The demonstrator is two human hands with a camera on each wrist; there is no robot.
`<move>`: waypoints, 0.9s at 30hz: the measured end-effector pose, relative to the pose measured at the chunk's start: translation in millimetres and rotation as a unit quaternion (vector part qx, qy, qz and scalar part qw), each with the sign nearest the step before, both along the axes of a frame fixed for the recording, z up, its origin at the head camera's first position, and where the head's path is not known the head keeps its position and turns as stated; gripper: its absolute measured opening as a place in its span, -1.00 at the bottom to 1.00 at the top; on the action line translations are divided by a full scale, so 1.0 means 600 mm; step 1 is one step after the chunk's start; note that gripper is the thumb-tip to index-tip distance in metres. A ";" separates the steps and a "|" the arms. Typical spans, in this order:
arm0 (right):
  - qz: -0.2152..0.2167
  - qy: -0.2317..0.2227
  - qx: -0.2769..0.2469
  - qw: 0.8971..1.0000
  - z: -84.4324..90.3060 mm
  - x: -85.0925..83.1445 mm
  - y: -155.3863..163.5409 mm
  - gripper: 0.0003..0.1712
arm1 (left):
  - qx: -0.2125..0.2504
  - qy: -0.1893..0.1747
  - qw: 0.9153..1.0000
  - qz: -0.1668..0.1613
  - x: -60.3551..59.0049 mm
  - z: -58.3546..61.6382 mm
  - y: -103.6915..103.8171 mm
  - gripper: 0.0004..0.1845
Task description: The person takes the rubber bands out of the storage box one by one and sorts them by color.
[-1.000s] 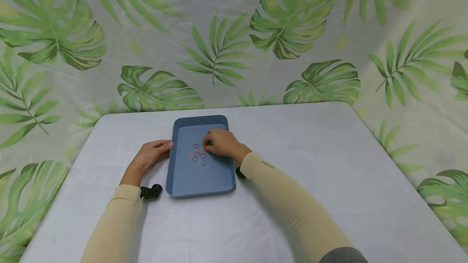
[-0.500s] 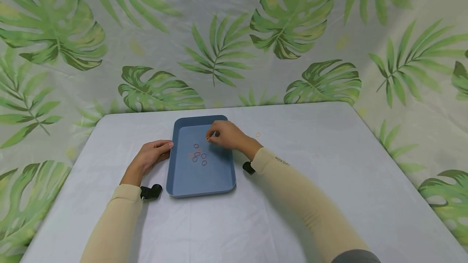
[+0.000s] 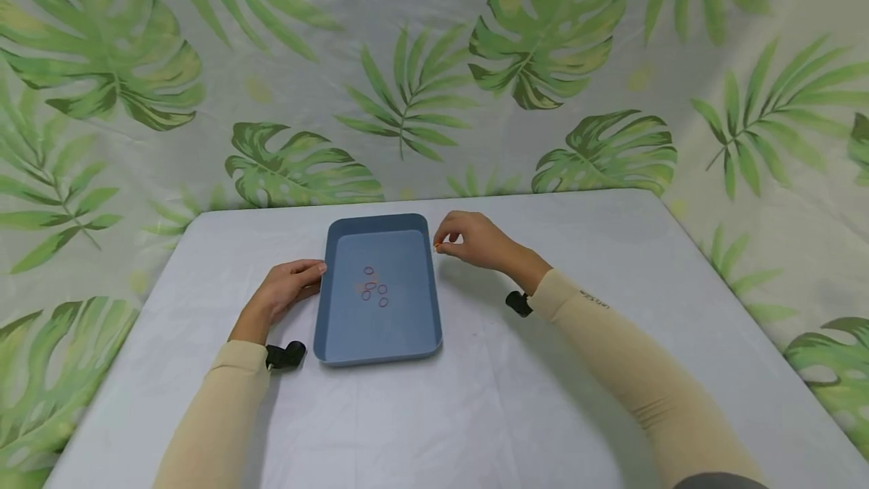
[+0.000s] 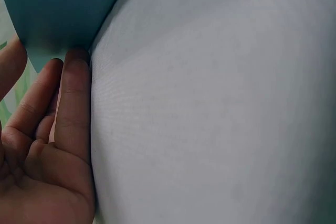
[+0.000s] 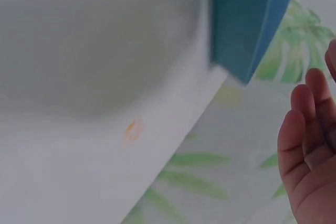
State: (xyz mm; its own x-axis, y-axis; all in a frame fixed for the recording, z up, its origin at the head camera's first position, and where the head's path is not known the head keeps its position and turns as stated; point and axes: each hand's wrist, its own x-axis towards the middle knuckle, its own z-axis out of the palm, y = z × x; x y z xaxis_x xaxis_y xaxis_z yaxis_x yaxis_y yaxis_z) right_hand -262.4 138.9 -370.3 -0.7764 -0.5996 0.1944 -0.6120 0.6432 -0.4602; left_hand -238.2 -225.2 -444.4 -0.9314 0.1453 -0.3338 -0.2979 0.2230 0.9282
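A blue rectangular tray [image 3: 380, 336] lies on the white table, with several small red rubber bands [image 3: 370, 286] and paler orange ones loosely grouped on its floor. My left hand [image 3: 285, 291] touches the tray's left side, its fingers fairly straight; the left wrist view has those fingers [image 4: 72, 108] against the tray wall. Just beyond the tray's right rim, my right hand [image 3: 480, 240] pinches a small orange rubber band [image 3: 436, 248] between thumb and finger. Another orange rubber band [image 5: 133, 130] lies on the table in the right wrist view; the right hand hides it in the head view.
The white-covered table [image 3: 543, 429] reaches well to the right of the tray. Behind it hangs a leaf-patterned curtain [image 3: 421, 89]. Black wrist cameras [image 3: 287, 355] sit at both cuffs.
My right hand has lifted an orange rubber band off the tray floor and carried it right, past the tray's right rim. The left hand has stayed at the tray's left side.
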 end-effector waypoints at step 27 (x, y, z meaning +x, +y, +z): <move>-0.152 -0.067 0.043 0.985 -0.068 -0.046 0.184 -0.85 | 0.004 -0.009 1.000 0.009 -0.004 0.001 0.002 -0.38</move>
State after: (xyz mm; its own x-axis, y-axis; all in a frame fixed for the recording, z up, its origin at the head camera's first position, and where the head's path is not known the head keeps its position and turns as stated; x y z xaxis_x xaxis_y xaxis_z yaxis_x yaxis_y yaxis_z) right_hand -290.1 249.0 -411.1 -0.9378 -0.3454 0.0367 -0.3228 0.8277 -0.4590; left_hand -240.5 -223.7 -443.5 -0.9281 0.1305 -0.3489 -0.3180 0.2101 0.9245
